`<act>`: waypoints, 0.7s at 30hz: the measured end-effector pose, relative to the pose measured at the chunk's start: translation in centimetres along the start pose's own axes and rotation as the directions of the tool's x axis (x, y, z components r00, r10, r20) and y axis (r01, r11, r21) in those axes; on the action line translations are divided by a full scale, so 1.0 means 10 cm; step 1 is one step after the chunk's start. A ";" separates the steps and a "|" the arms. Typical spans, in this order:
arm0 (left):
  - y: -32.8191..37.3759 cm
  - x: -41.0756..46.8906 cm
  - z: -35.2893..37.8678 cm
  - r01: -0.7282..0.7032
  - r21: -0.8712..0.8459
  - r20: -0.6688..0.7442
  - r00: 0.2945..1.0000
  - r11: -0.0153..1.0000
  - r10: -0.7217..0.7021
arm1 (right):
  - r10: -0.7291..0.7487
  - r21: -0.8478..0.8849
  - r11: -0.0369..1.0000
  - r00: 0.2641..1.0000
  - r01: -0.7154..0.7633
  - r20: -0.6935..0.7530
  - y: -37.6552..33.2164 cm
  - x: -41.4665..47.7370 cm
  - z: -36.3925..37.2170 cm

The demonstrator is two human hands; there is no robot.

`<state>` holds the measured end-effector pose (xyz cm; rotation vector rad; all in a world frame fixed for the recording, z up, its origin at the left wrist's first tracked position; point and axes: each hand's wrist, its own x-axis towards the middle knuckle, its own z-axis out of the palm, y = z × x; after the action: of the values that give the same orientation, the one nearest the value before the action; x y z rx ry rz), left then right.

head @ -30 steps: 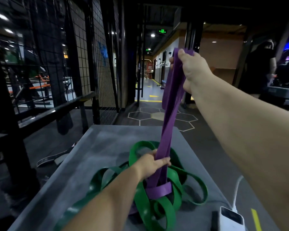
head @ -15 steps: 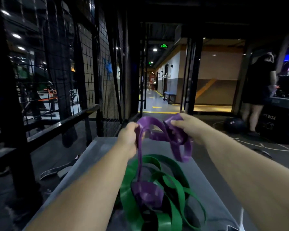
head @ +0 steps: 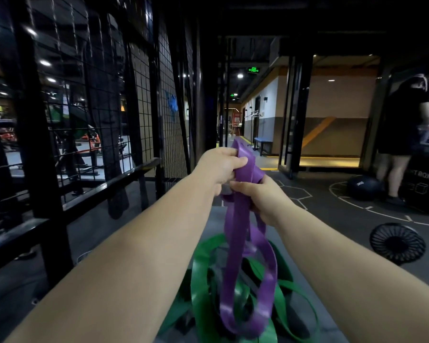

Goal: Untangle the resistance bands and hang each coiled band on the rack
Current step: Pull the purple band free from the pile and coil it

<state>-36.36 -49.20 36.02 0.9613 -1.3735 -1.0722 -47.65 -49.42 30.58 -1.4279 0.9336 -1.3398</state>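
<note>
A purple resistance band (head: 235,246) hangs in long loops from both of my hands at the middle of the view. My left hand (head: 219,167) grips its top fold, and my right hand (head: 260,199) pinches the strands just below and to the right. The band's lower loops dangle over a green resistance band (head: 203,280) that lies in tangled loops on a grey table (head: 216,216). A black wire-grid rack (head: 166,107) stands to the left behind a black rail.
A person in black (head: 404,134) stands at the right by a black box (head: 421,184). A dark medicine ball (head: 363,186) and a small black fan (head: 396,242) are on the floor to the right. A black rail (head: 84,191) runs along the left.
The purple band has come up off the green pile and now hangs free in long loops. My hands have closed together, the left above the right. The view has tilted up.
</note>
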 end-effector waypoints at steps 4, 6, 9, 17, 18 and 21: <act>-0.06 -0.04 -0.09 -0.059 0.373 -0.217 0.965 0.926 0.149 | 0.003 -0.055 0.998 1.000 -0.005 -0.026 -0.03 0.00 0.06; -0.14 -0.10 -0.12 -0.090 0.581 -0.325 0.885 0.809 0.332 | -0.007 -0.064 0.998 0.999 0.004 -0.049 -0.11 -0.01 0.07; -0.33 -0.19 -0.16 -0.161 0.347 -0.353 0.890 0.924 0.288 | -0.010 -0.031 0.999 0.995 0.007 -0.095 -0.30 -0.01 0.02; -0.39 -0.46 -0.18 0.073 -0.310 0.113 0.993 0.948 -0.040 | 0.001 -0.157 0.987 0.994 0.016 0.110 -0.59 -0.26 -0.02; -0.33 -0.49 -0.21 0.112 -0.369 0.141 0.988 0.923 -0.063 | 0.005 -0.175 0.984 0.991 0.019 0.132 -0.59 -0.31 -0.02; -0.14 -0.64 -0.34 0.284 -0.446 0.237 0.952 0.849 -0.194 | -0.001 -0.257 0.964 0.974 0.060 0.225 -0.58 -0.49 -0.02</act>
<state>-32.48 -43.66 32.98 0.6858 -1.0661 -1.6358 -48.85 -43.17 34.81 -1.7619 0.9675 -1.0771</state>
